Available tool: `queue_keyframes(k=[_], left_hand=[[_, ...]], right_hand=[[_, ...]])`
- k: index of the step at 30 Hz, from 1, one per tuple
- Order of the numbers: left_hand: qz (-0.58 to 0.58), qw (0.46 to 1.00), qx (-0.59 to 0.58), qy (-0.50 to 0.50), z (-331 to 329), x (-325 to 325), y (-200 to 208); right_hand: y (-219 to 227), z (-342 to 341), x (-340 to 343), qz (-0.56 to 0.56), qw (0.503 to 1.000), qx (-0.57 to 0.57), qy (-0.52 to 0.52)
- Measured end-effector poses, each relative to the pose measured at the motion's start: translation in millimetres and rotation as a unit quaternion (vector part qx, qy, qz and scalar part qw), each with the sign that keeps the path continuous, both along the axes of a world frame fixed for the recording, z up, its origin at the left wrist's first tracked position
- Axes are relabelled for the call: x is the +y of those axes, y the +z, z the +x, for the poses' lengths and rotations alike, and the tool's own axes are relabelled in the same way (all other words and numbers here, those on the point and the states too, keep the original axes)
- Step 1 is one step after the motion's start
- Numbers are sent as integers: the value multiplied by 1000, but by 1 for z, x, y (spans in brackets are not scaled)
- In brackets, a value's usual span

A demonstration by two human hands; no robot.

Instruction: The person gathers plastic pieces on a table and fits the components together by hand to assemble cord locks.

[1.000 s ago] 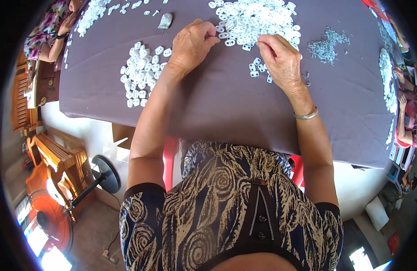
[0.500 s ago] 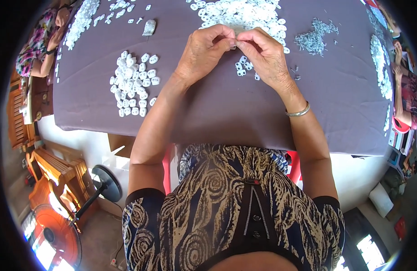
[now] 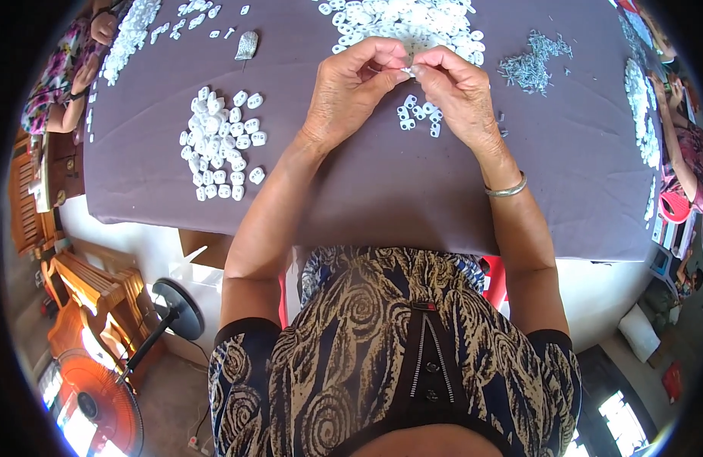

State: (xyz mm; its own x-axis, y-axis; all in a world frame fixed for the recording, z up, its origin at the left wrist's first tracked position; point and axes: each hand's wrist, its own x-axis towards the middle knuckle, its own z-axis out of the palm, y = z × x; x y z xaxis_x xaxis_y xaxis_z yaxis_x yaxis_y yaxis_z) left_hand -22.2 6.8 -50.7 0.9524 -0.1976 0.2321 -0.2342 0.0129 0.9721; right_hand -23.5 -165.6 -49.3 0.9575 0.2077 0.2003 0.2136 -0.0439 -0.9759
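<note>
In front of me, over the table, my left hand and my right hand meet at the fingertips. Thumb and fingers of both are pinched on a small white plastic piece, mostly covered by the fingers. Just below them lies a small cluster of white two-holed plastic pieces. Beyond my fingers spreads a large heap of similar white pieces. A silver bangle circles my right wrist.
A dark cloth covers the table. Left lies a pile of white pieces, with a silvery lump beyond. Small metal pins are heaped at right. Other people's hands work at the left edge; another person sits right.
Both hands have shifted slightly right, and the fingertips have parted a little, showing more of the white piece. The view has shifted slightly. One more white piece shows in the nearby cluster.
</note>
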Motion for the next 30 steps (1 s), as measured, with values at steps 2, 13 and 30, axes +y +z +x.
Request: queue_keyframes(k=[2,13,30], left_hand=[[-4,1000,7,1,-1,1,1],[-119,991,62,-6,-9,-7,2],[-83,993,80,-18,-6,1,4]], right_hand=[[2,0,-1,27,999,41,17],[5,1,4,120,990,-2,70],[1,1,6,16,999,-46,-4]])
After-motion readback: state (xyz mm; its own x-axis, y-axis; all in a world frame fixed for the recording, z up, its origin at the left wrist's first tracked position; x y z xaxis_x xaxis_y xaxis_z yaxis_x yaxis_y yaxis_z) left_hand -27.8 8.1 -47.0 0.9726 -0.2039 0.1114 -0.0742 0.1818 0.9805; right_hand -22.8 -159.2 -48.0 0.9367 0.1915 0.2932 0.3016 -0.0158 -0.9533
